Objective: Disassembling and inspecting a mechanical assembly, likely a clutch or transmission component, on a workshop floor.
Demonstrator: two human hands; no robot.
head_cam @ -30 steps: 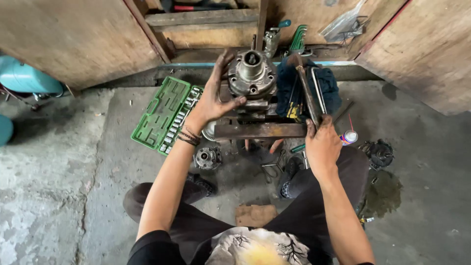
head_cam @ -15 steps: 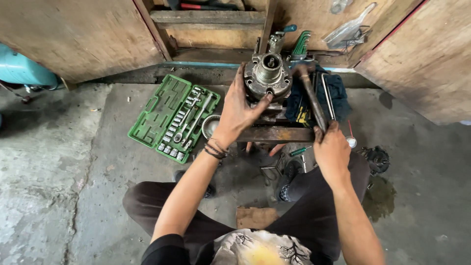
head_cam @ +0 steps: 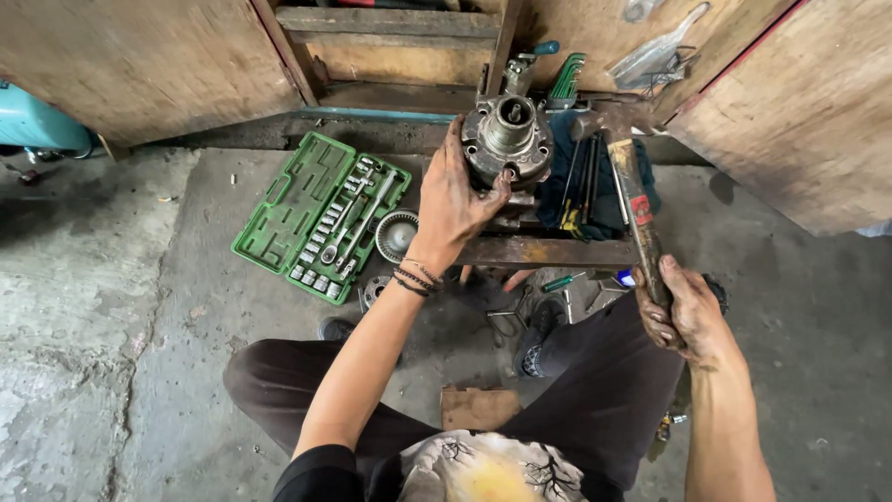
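A round greasy metal hub (head_cam: 509, 138) with a central shaft stands upright on a rusty steel bar (head_cam: 548, 251). My left hand (head_cam: 452, 203) grips the hub's left side, thumb under its flange. My right hand (head_cam: 686, 311) holds the wooden handle of a hammer (head_cam: 630, 186). The hammer's head is raised to the right of the hub, near its rim but apart from it.
An open green socket set case (head_cam: 321, 216) lies on the concrete floor to the left. A round bearing part (head_cam: 398, 234) sits beside it. A blue cloth with tools (head_cam: 587, 181) lies behind the hammer. Wooden panels (head_cam: 149, 65) stand along the back. Small parts lie between my legs.
My right hand has lifted the hammer, with its head now up beside the hub. The left hand has stayed on the hub. The camera has shifted so that the scene sits further right.
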